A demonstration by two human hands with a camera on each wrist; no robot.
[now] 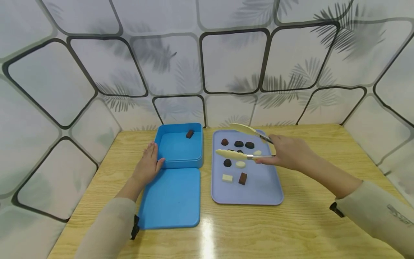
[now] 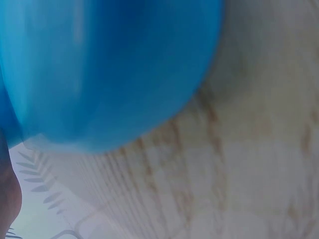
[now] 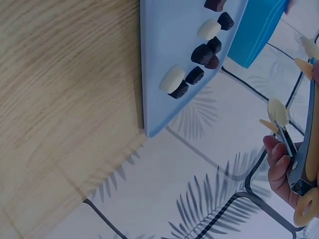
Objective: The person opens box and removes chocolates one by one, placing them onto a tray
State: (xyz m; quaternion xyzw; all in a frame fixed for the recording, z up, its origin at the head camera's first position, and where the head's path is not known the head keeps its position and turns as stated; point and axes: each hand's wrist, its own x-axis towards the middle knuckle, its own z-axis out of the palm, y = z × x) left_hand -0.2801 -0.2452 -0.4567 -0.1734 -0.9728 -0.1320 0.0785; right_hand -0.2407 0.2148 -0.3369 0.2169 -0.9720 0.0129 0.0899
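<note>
My right hand (image 1: 287, 151) grips a pair of tongs (image 1: 231, 154) with cream tips and metal arms. The tongs are spread apart above the lilac tray (image 1: 247, 194), with nothing between their tips. Chocolates lie on this tray: dark ovals (image 1: 249, 145), a cream oval (image 1: 240, 164), a white block (image 1: 227, 178), a brown bar (image 1: 243, 178) and several others, some hidden by the tongs. My left hand (image 1: 147, 165) rests with extended fingers against the left side of a blue box (image 1: 179, 163). Inside the box, near its back right corner, sits one brown chocolate bar (image 1: 189, 134).
A flat blue lid (image 1: 171, 199) lies directly in front of the box on the wooden table (image 1: 239, 230). Patterned fabric (image 1: 233, 61) stands as a wall behind and at both sides. The left wrist view shows mostly a blurred blue surface (image 2: 139, 64) close up.
</note>
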